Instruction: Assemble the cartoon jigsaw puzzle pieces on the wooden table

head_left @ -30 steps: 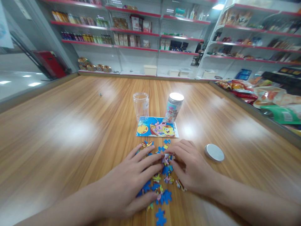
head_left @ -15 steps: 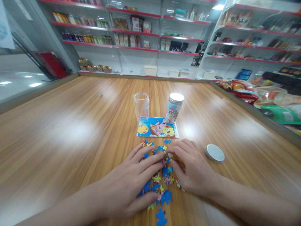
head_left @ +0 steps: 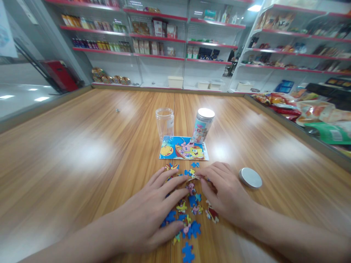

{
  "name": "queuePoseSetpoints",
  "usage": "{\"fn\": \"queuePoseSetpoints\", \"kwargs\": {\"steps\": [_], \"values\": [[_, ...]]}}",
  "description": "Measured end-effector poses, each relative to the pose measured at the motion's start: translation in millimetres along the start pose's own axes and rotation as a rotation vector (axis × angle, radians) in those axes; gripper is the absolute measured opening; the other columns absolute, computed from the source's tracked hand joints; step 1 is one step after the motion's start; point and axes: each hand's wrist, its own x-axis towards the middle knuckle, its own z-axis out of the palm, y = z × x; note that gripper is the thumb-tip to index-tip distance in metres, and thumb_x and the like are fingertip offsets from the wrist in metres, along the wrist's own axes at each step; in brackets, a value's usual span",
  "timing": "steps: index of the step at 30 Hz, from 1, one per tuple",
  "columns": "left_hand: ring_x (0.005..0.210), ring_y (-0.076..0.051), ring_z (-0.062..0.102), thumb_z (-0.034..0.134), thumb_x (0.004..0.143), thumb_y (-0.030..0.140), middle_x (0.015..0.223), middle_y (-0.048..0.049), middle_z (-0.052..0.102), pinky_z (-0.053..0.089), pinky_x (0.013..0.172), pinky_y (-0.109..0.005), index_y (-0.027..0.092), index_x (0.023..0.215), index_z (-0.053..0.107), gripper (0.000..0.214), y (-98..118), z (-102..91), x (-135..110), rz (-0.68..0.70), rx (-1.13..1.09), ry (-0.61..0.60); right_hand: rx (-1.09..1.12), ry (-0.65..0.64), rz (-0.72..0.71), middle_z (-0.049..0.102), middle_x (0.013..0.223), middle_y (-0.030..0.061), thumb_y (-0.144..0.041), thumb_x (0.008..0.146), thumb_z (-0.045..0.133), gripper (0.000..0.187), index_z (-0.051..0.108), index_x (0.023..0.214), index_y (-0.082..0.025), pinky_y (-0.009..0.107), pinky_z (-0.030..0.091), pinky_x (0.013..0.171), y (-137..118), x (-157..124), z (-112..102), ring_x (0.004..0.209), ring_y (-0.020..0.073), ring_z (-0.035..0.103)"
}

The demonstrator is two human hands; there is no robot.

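Note:
Several small jigsaw pieces (head_left: 189, 213), mostly blue with bits of yellow and pink, lie scattered on the wooden table (head_left: 82, 153) just in front of me. My left hand (head_left: 149, 213) lies flat over the left side of the pile, fingers stretched out and spread. My right hand (head_left: 223, 193) rests on the right side, its fingertips pinching a puzzle piece (head_left: 193, 178) at the top of the pile. Behind the pieces lies a colourful cartoon picture card (head_left: 183, 148).
An empty clear plastic jar (head_left: 164, 123) and a lidded jar with a cartoon label (head_left: 202, 125) stand behind the card. A round silver lid (head_left: 250, 178) lies to the right. Snack bags (head_left: 315, 113) line the table's right edge; shop shelves (head_left: 164, 40) fill the background.
My left fingers slid slightly back and left off the pile's centre. My right fingertips lifted a piece at the top of the pile. More pieces now show between the hands.

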Motion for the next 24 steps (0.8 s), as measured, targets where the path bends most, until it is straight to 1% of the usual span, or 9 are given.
{"fn": "queuePoseSetpoints", "kwargs": {"steps": [2, 4, 8, 10, 12, 15, 18, 20, 24], "values": [[0.148, -0.039, 0.029, 0.056, 0.098, 0.047, 0.162, -0.0109, 0.035, 0.030, 0.121, -0.065, 0.026, 0.154, 0.037, 0.063, -0.2, 0.0, 0.3, 0.007, 0.020, -0.006, -0.006, 0.025, 0.027, 0.071, 0.093, 0.0066, -0.010, 0.097, 0.052, 0.018, 0.065, 0.106, -0.017, 0.040, 0.044, 0.083, 4.0, -0.5, 1.4, 0.089, 0.0229, 0.061], [0.148, -0.040, 0.029, 0.055, 0.098, 0.047, 0.163, -0.0104, 0.033, 0.029, 0.120, -0.067, 0.028, 0.154, 0.039, 0.061, -0.5, 0.2, 0.6, 0.012, 0.037, -0.015, -0.034, 0.012, 0.060, 0.071, 0.095, 0.0068, -0.010, 0.095, 0.054, 0.018, 0.065, 0.106, -0.018, 0.042, 0.044, 0.085, 7.4, 0.8, 0.7, 0.091, 0.0240, 0.061], [0.148, -0.039, 0.029, 0.055, 0.098, 0.048, 0.163, -0.0101, 0.034, 0.029, 0.121, -0.065, 0.024, 0.152, 0.041, 0.061, -1.4, 0.5, 0.6, -0.005, 0.024, -0.030, -0.159, -0.091, 0.100, 0.069, 0.095, 0.0073, -0.009, 0.090, 0.059, 0.015, 0.067, 0.098, -0.018, 0.043, 0.042, 0.085, 7.9, 6.9, -15.1, 0.095, 0.0270, 0.060], [0.149, -0.038, 0.027, 0.055, 0.098, 0.049, 0.163, -0.0087, 0.034, 0.027, 0.123, -0.065, 0.023, 0.152, 0.040, 0.062, -1.6, 0.6, 0.2, -0.007, 0.011, -0.035, -0.182, -0.188, 0.117, 0.067, 0.088, 0.0055, -0.010, 0.089, 0.060, 0.011, 0.066, 0.089, -0.019, 0.040, 0.043, 0.080, 4.2, 7.6, -29.7, 0.089, 0.0253, 0.061], [0.150, -0.038, 0.026, 0.054, 0.099, 0.048, 0.163, -0.0068, 0.035, 0.025, 0.123, -0.065, 0.023, 0.153, 0.039, 0.061, -1.6, 0.7, -0.3, -0.003, 0.001, -0.041, -0.179, -0.335, 0.154, 0.065, 0.083, 0.0035, -0.012, 0.087, 0.064, 0.009, 0.065, 0.083, -0.020, 0.036, 0.043, 0.072, -1.5, 5.4, -44.4, 0.080, 0.0225, 0.062], [0.151, -0.037, 0.026, 0.054, 0.099, 0.047, 0.163, -0.0040, 0.035, 0.025, 0.124, -0.065, 0.025, 0.152, 0.038, 0.060, -1.4, 0.7, -1.0, -0.009, -0.004, -0.039, -0.181, -0.559, 0.184, 0.066, 0.086, 0.0045, -0.015, 0.087, 0.067, 0.005, 0.065, 0.084, -0.019, 0.033, 0.044, 0.068, -11.0, 1.0, -58.1, 0.079, 0.0214, 0.064], [0.151, -0.034, 0.028, 0.054, 0.099, 0.045, 0.163, -0.0027, 0.036, 0.026, 0.125, -0.061, 0.026, 0.149, 0.041, 0.055, -1.6, 0.3, -1.1, -0.013, -0.010, -0.022, -0.203, -0.674, 0.214, 0.068, 0.091, 0.0067, -0.014, 0.089, 0.066, 0.003, 0.065, 0.087, -0.017, 0.033, 0.047, 0.070, -17.2, 1.9, -58.1, 0.081, 0.0219, 0.066], [0.151, -0.033, 0.029, 0.054, 0.099, 0.044, 0.163, -0.0026, 0.036, 0.027, 0.126, -0.059, 0.026, 0.147, 0.044, 0.052, -2.1, 0.1, -1.1, -0.010, -0.017, -0.019, -0.220, -0.692, 0.214, 0.068, 0.092, 0.0072, -0.014, 0.091, 0.064, 0.003, 0.066, 0.089, -0.016, 0.034, 0.048, 0.071, -18.5, 5.0, -54.4, 0.082, 0.0226, 0.067], [0.151, -0.033, 0.030, 0.055, 0.098, 0.044, 0.163, -0.0034, 0.037, 0.027, 0.125, -0.060, 0.026, 0.146, 0.045, 0.052, -2.3, 0.2, -1.3, -0.013, -0.022, -0.017, -0.258, -0.722, 0.130, 0.071, 0.093, 0.0087, -0.015, 0.093, 0.061, 0.006, 0.067, 0.093, -0.014, 0.035, 0.049, 0.072, -17.6, 11.7, -48.8, 0.084, 0.0238, 0.069]]}}
